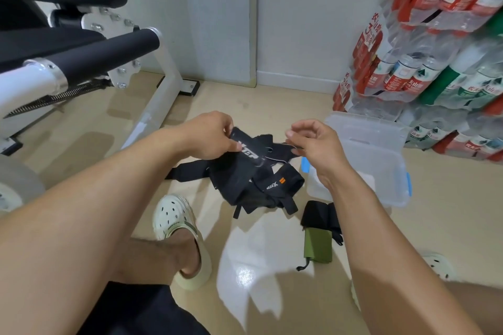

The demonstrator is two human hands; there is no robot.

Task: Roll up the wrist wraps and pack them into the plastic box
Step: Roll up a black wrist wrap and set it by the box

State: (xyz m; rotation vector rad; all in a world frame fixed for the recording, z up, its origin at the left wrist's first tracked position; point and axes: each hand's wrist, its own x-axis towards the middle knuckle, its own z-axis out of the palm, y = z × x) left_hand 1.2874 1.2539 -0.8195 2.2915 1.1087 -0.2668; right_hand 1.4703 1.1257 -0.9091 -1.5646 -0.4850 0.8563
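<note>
A black wrist wrap (249, 153) with white lettering is stretched between my hands above the floor. My left hand (209, 134) pinches its left end. My right hand (313, 144) pinches the thin strap end at the right. Below them a heap of black wraps (261, 187) lies on the floor, one with an orange mark. A black and olive green wrap (318, 236) lies flat near my right forearm. The clear plastic box (381, 166) with blue clips stands open on the floor to the right, partly hidden by my right arm.
The box's clear lid (364, 128) lies behind the box. Stacked packs of water bottles (435, 49) fill the right side. A white exercise bench frame (160, 106) with black pads stands at the left. My feet in pale clogs (179, 228) rest on the tan floor.
</note>
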